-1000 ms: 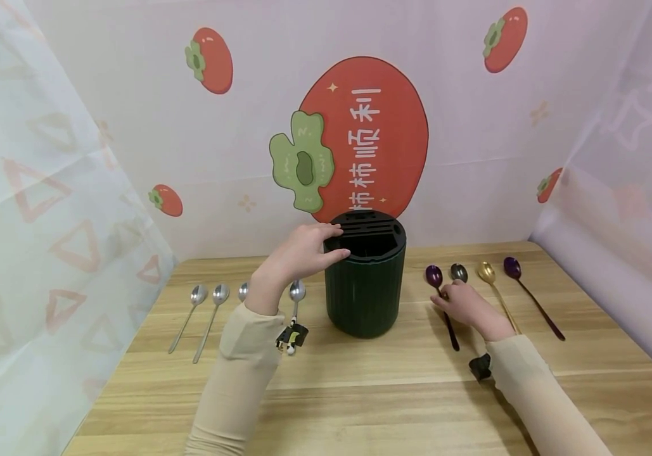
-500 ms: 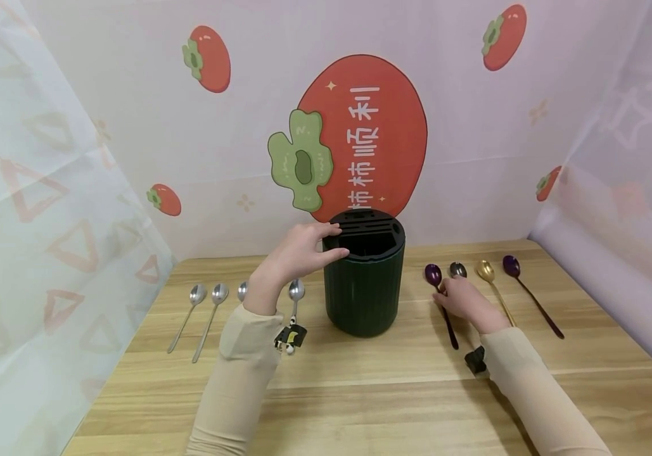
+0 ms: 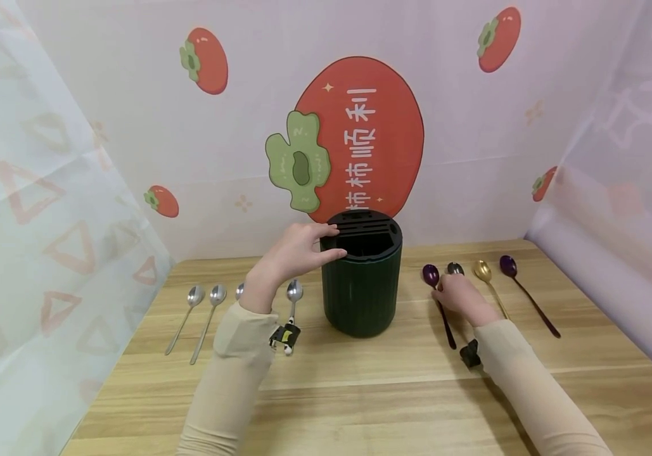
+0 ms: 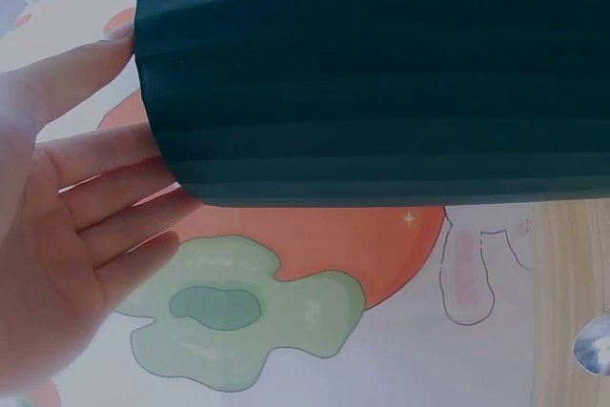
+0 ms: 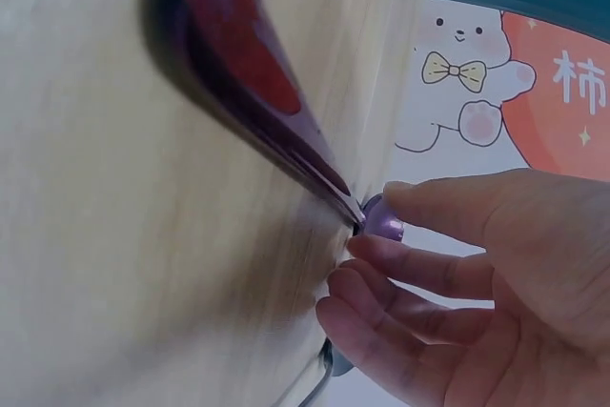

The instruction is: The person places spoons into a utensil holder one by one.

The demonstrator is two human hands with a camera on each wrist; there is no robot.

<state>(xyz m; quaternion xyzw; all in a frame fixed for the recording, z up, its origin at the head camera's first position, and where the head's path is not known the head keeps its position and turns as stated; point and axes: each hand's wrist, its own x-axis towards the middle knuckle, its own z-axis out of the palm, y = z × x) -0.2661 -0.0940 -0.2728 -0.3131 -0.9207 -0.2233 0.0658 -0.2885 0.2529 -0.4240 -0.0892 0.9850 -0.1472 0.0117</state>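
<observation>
A dark green utensil holder with a black slotted top stands upright at the table's middle. My left hand rests at its left rim, thumb in front and straight fingers behind; in the left wrist view, the fingertips touch the ribbed wall of the holder. On the right, a purple spoon lies on the table. My right hand pinches its neck between thumb and index finger, its bowl showing past them in the right wrist view. A dark grey spoon lies partly hidden behind this hand.
Right of the right hand lie a gold spoon and another purple spoon. Several silver spoons lie in a row left of the holder, some partly covered by the left arm. A printed cloth wall rises behind the wooden table.
My right hand has shifted slightly left, its fingers closing in on the purple spoon's neck. My left hand stays at the holder's rim. The head view has drifted slightly.
</observation>
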